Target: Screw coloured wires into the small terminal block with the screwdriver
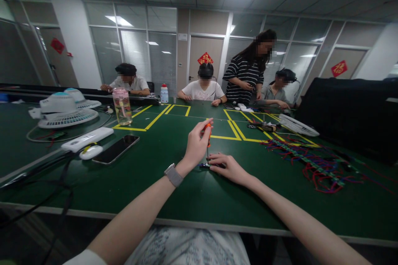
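My left hand [198,143] is wrapped round the orange handle of a screwdriver [209,143], which stands upright with its thin shaft pointing down. The shaft reaches a small dark piece [204,166] lying flat on the green table [174,198]; its exact kind is too small to tell. My right hand [228,168] rests low on the table, with its fingers stretched toward the small piece and the shaft's lower end. Its fingertips touch or nearly touch the piece; whether they pinch it I cannot make out.
A phone [116,149], a white mouse [91,152] and a power strip [88,138] lie left. Behind them stand a pink-capped bottle [122,107] and white fans [66,112]. Wired circuit boards [306,161] spread at right, beside a black-covered bulk [348,116]. Several people are across the table.
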Demonstrator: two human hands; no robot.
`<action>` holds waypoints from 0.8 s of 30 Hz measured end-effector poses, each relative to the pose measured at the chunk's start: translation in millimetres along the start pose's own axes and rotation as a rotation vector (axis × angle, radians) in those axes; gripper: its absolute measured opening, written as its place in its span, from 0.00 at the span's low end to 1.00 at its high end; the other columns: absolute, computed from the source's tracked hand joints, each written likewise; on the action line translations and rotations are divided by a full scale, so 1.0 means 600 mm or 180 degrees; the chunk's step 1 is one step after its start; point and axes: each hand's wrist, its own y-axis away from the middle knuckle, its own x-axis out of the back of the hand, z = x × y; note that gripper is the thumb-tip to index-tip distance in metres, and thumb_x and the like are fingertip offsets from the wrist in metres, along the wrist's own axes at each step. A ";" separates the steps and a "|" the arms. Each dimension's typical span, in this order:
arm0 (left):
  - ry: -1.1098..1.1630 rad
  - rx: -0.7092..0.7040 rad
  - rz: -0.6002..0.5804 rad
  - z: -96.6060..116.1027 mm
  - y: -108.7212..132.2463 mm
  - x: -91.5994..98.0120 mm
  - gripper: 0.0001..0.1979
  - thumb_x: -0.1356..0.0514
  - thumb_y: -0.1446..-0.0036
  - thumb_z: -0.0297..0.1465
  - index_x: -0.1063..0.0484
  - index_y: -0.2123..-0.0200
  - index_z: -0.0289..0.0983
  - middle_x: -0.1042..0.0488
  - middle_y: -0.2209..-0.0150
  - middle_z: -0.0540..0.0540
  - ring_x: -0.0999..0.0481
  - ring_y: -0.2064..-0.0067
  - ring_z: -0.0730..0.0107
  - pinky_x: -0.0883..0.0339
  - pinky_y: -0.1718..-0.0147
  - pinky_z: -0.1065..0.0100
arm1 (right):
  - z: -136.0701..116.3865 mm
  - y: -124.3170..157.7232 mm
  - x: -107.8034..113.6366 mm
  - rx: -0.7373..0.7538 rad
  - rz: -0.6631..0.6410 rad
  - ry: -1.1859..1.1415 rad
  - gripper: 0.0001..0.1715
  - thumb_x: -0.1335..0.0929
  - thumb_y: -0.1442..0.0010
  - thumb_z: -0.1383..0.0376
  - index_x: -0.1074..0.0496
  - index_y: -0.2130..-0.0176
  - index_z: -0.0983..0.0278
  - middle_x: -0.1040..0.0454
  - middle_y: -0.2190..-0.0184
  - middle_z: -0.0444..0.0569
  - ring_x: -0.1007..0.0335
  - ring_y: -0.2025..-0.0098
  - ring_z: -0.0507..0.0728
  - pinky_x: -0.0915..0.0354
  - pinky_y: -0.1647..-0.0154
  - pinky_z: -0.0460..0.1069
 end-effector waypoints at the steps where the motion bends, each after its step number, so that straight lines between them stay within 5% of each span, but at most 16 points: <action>1: 0.0019 0.0022 0.0021 0.000 0.000 0.000 0.15 0.46 0.39 0.32 0.29 0.50 0.39 0.27 0.54 0.42 0.25 0.56 0.67 0.30 0.59 0.69 | 0.000 0.000 0.000 -0.0005 -0.0005 0.0003 0.17 0.33 0.42 0.56 0.23 0.56 0.59 0.26 0.50 0.52 0.34 0.44 0.63 0.51 0.38 0.65; 6: -0.0394 -0.0110 0.0204 0.002 -0.001 0.003 0.11 0.43 0.42 0.32 0.25 0.57 0.38 0.28 0.60 0.45 0.27 0.59 0.69 0.31 0.61 0.70 | 0.002 0.000 -0.001 0.0022 0.0013 -0.0014 0.17 0.33 0.42 0.55 0.23 0.55 0.58 0.26 0.49 0.52 0.34 0.44 0.63 0.50 0.38 0.64; 13: -0.0034 0.0052 0.0029 -0.002 0.000 0.001 0.16 0.46 0.39 0.32 0.29 0.49 0.38 0.27 0.57 0.43 0.26 0.58 0.69 0.32 0.59 0.69 | 0.007 -0.001 -0.003 0.0026 0.0005 0.0026 0.17 0.33 0.42 0.55 0.23 0.55 0.59 0.26 0.49 0.52 0.34 0.44 0.63 0.50 0.38 0.64; 18: -0.0389 -0.0121 0.0145 0.005 0.001 0.004 0.11 0.43 0.42 0.33 0.25 0.57 0.39 0.29 0.61 0.45 0.28 0.59 0.69 0.32 0.60 0.70 | 0.009 -0.001 -0.004 0.0051 0.0008 0.0005 0.16 0.33 0.41 0.56 0.23 0.56 0.58 0.26 0.50 0.52 0.34 0.44 0.63 0.48 0.38 0.64; 24: 0.0094 0.0088 -0.0049 0.003 0.000 0.001 0.16 0.49 0.38 0.32 0.30 0.49 0.39 0.28 0.54 0.43 0.26 0.57 0.70 0.32 0.60 0.70 | 0.009 -0.001 -0.003 0.0076 0.0004 0.0042 0.17 0.33 0.41 0.56 0.23 0.55 0.58 0.26 0.50 0.51 0.34 0.45 0.63 0.49 0.38 0.64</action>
